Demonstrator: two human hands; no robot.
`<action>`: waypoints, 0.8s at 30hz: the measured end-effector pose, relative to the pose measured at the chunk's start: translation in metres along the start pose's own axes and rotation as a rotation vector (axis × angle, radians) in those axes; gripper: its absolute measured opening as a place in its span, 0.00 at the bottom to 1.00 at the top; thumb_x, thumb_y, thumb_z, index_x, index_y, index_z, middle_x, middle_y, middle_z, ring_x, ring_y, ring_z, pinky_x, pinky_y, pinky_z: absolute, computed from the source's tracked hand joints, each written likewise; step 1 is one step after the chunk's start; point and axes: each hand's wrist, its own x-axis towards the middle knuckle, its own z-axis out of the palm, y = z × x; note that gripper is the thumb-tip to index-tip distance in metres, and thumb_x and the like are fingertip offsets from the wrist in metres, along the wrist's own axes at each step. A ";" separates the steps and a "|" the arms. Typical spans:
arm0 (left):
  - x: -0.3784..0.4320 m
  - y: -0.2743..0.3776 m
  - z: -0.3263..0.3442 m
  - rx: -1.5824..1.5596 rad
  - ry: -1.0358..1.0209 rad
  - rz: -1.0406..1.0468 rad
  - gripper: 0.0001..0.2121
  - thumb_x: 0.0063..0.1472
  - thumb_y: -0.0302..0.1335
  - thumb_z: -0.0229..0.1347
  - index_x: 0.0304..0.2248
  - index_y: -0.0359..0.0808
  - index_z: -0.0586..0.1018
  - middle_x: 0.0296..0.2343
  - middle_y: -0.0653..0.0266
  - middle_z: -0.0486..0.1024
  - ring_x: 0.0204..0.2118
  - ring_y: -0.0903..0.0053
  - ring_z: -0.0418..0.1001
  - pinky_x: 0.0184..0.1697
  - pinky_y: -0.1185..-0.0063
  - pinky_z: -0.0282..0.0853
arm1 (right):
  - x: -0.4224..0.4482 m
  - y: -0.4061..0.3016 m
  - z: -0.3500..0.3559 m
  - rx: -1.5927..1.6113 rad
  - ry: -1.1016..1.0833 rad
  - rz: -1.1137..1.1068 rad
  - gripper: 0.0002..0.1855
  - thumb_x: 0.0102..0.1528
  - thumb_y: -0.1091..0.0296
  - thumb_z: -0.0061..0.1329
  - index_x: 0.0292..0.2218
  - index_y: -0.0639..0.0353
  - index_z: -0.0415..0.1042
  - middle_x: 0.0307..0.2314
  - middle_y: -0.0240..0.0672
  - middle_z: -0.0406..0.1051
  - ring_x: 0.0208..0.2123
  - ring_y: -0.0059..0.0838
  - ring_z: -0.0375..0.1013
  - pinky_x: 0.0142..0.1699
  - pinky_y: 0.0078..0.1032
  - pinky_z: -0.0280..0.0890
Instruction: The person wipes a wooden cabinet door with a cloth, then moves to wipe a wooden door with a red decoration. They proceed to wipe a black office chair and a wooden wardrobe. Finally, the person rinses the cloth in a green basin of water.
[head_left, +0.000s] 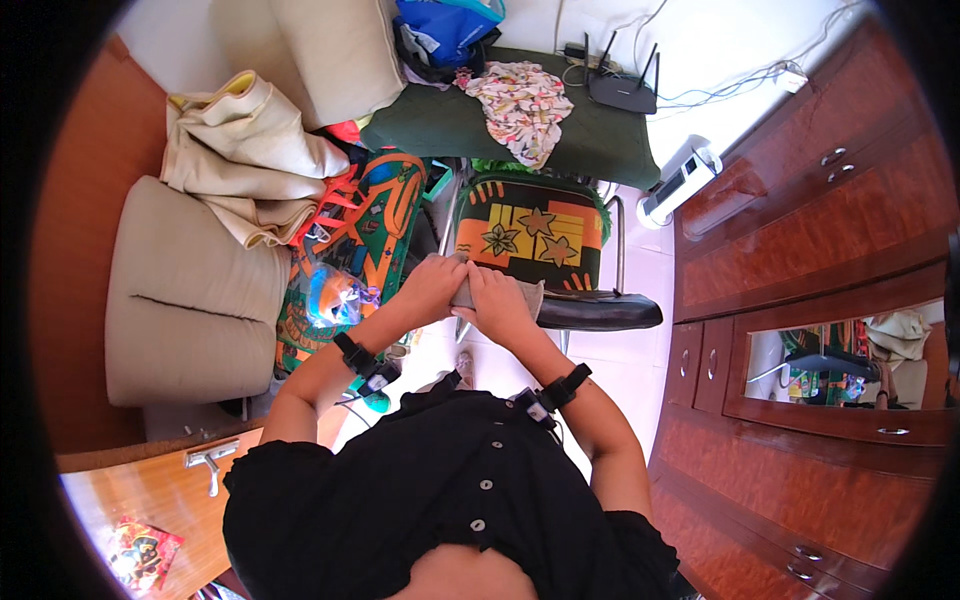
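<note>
Side by side, both hands are closed on a grey cloth (532, 297) at the top of a chair's black backrest (600, 310). My left hand (435, 285) grips the cloth at its left end. Just to the right, my right hand (496, 304) lies over the cloth with the fingers bent around it. Much of the cloth is hidden under the fingers. Beyond the backrest is the chair's seat (536, 232), covered in a leaf-patterned fabric, with a metal tube frame (619, 244).
A dark green covered surface (600, 150) carries a floral cloth (525, 109) and a router (622, 91). Left are a beige cushion (195, 300), folded beige fabric (247, 150) and a plastic bag (334, 296). A wooden cabinet (810, 195) stands right; a door handle (213, 465) is lower left.
</note>
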 end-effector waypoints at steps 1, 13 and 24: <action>0.005 0.009 0.001 0.018 -0.024 -0.018 0.29 0.37 0.33 0.66 0.40 0.32 0.69 0.35 0.56 0.71 0.38 0.59 0.69 0.41 0.68 0.65 | -0.006 0.007 0.003 -0.008 0.028 -0.005 0.42 0.46 0.50 0.57 0.53 0.71 0.57 0.42 0.45 0.67 0.45 0.42 0.67 0.47 0.33 0.61; 0.093 0.110 0.073 0.042 -0.085 0.163 0.23 0.44 0.35 0.61 0.37 0.31 0.69 0.31 0.55 0.71 0.37 0.62 0.70 0.40 0.70 0.65 | -0.116 0.087 -0.059 -0.084 0.165 0.177 0.41 0.41 0.52 0.59 0.51 0.69 0.61 0.46 0.43 0.65 0.50 0.39 0.63 0.56 0.33 0.54; 0.183 0.204 0.110 -0.134 -0.181 0.165 0.25 0.44 0.25 0.61 0.41 0.29 0.65 0.37 0.52 0.68 0.41 0.57 0.68 0.42 0.68 0.65 | -0.202 0.157 -0.094 -0.045 0.389 0.387 0.45 0.40 0.59 0.61 0.57 0.55 0.56 0.55 0.34 0.58 0.59 0.34 0.53 0.61 0.35 0.49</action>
